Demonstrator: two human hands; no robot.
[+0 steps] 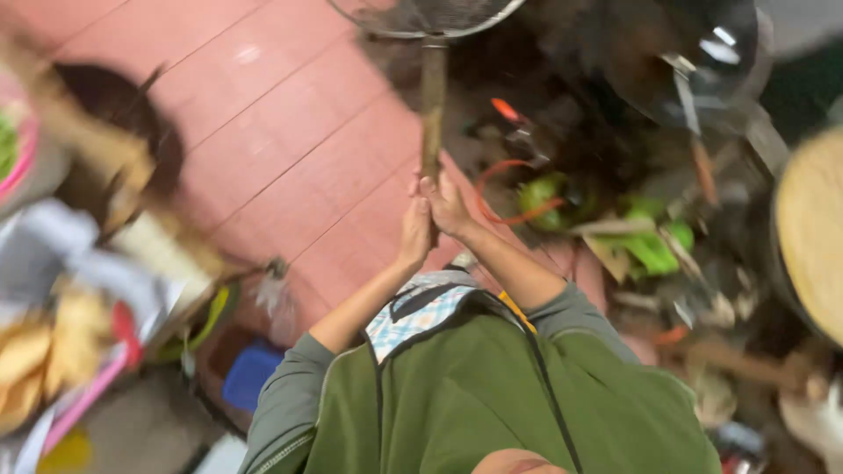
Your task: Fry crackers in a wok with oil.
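Note:
Both my hands grip the lower end of a long wooden handle [431, 96], close in front of my chest. My left hand [414, 233] wraps it from the left and my right hand [448, 206] from the right, and the two hands touch. The handle runs straight up the view to a round wire-mesh skimmer [426, 17], cut off by the top edge. I wear a green long-sleeved top with a checked cloth at the neck. The picture is blurred by motion.
Red floor tiles [263, 114] lie under the skimmer. A dark wok [685, 61] sits at the upper right, a round pale board [812, 228] at the right edge, green scraps and an orange cord [650, 250] between. Yellow food [44, 351] and a blue tub [248, 373] are left.

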